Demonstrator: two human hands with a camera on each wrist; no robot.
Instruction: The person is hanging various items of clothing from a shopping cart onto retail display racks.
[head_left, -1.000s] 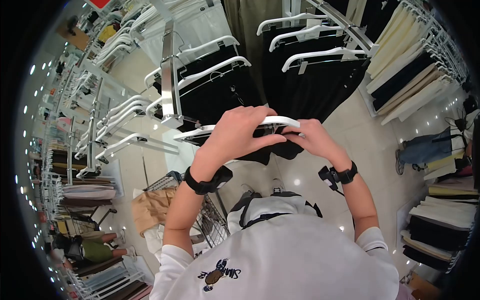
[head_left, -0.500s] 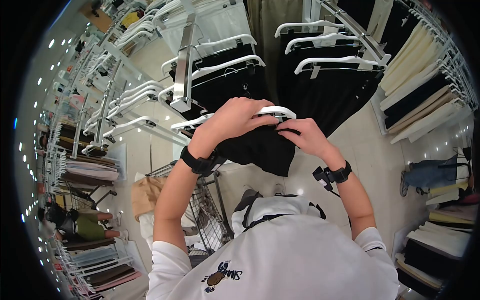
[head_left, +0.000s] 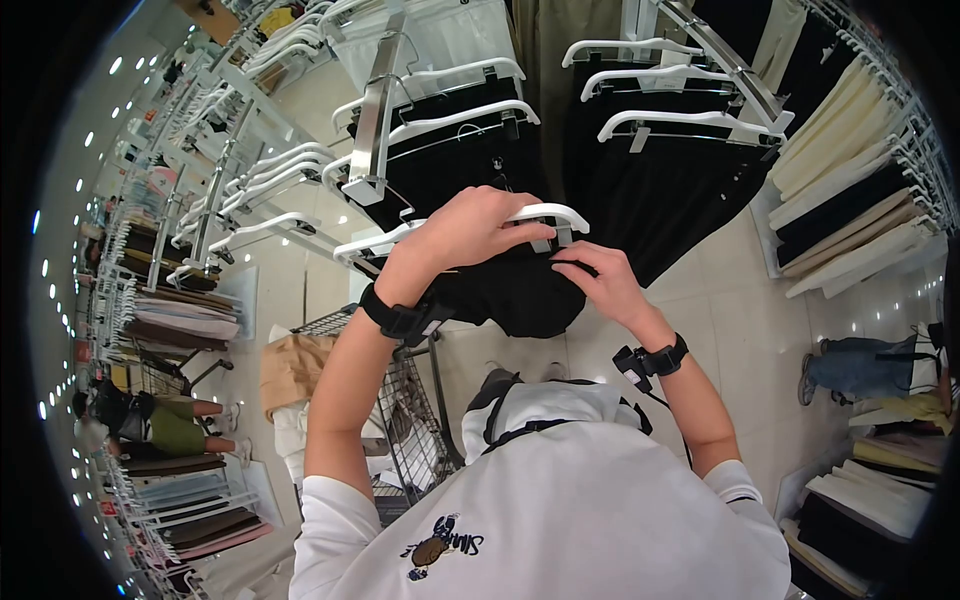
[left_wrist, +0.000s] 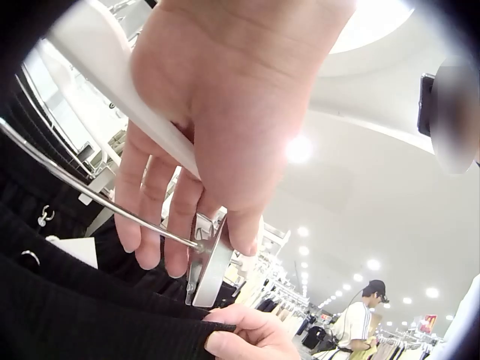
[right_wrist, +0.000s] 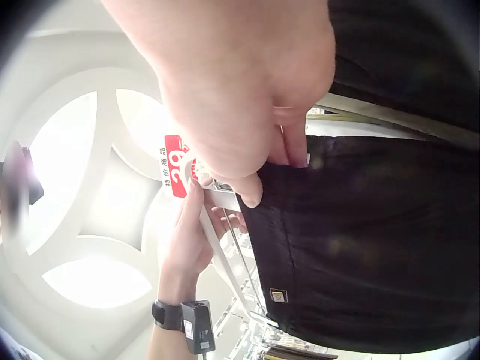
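Note:
My left hand grips a white clip hanger, its palm over the bar. In the left wrist view the thumb presses at the hanger's metal clip, and the other fingers reach behind the rod. Below the hanger hangs a black garment with a ribbed waistband and a small label in the right wrist view. My right hand pinches the top corner of its waistband between thumb and fingers, just under the clip.
Black garments hang on white hangers along metal rack arms ahead. A wire shopping cart with a tan garment stands at the lower left. Clothes racks line both sides. People are visible at the left and right edges.
My right hand has moved from the hanger's end down to the waistband corner, and slightly away from the clip. My left hand stays on the hanger. The head view has shifted a little.

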